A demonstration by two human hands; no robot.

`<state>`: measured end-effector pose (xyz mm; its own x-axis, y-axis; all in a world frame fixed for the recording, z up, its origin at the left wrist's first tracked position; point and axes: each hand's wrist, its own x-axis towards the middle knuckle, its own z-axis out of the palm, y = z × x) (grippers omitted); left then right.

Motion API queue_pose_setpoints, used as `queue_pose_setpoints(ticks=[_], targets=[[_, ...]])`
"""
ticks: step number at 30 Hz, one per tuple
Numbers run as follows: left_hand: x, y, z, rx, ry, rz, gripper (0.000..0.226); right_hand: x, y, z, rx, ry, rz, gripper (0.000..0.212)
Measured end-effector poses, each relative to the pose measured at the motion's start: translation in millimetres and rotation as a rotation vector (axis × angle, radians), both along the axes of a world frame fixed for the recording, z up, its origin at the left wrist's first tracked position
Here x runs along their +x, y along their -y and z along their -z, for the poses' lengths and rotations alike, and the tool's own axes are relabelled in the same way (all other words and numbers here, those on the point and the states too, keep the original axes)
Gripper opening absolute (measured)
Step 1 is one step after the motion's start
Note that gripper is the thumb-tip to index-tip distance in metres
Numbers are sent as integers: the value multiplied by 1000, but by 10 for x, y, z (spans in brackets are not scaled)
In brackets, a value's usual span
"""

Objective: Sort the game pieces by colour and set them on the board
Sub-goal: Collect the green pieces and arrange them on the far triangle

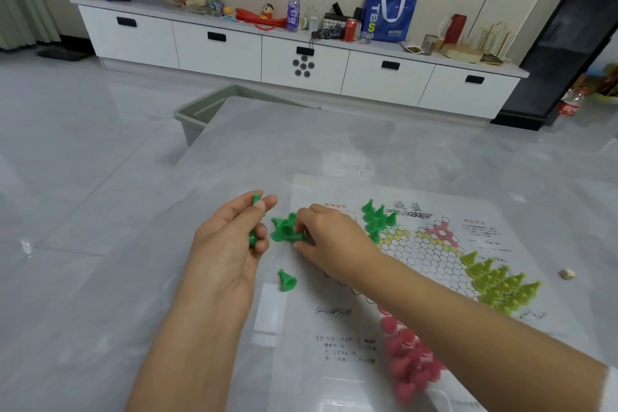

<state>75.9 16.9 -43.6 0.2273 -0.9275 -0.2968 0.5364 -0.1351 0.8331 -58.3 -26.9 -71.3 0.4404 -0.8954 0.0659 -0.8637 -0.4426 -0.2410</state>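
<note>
Two bare hands at work over a grey glossy counter (434, 150), with a paper game board (431, 254) spread on its right part. Left hand (230, 244) raised just left of the board, palm turned inward, fingers curled round green pieces (254, 211): one tip poking out above thumb and forefinger, another showing low by the lower fingers. Right hand (329, 236) reaching across the board's left edge, fingertips pinched on a loose green heap (284, 229) lying on the counter between both hands. One single green piece (287, 280) tipped on its side, nearer the camera, apart from the heap and just below the left hand. Standing green pieces (378, 216) clustered upright at the board's upper left point, just right of the right hand. Yellow-green pieces (498, 283) ranked upright in a triangle on the board's right point. Red pieces (409, 354) bunched on the near point, partly hidden behind the right forearm and blurred. Small pale round object (567, 274) on the counter, right of the board, kind not clear. Beyond the counter, a long white cabinet (217, 47) against the wall, its top crowded with a blue bag (389, 17), a bottle (293, 10) and a red can (349, 30).
</note>
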Motion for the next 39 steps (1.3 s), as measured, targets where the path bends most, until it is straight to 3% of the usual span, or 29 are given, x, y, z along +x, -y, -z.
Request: queue_pose_setpoints(ticks=[4, 7, 14, 21, 39], targets=[[-8, -3, -14, 32, -52, -4, 13, -90, -40, -56, -28, 30, -14, 13], [-27, -13, -16, 42, -73, -5, 19, -254, -68, -191, -82, 171, 31, 9], [-106, -18, -13, 49, 31, 38, 15, -1046, -48, -247, -73, 574, 431, 7], [-160, -45, -7, 64, 112, 56, 9, -1308, -135, 90, 14, 381, 440, 6], [-246, -32, 19, 41, 156, 133, 11, -1164, -53, 257, -64, 390, 392, 4]])
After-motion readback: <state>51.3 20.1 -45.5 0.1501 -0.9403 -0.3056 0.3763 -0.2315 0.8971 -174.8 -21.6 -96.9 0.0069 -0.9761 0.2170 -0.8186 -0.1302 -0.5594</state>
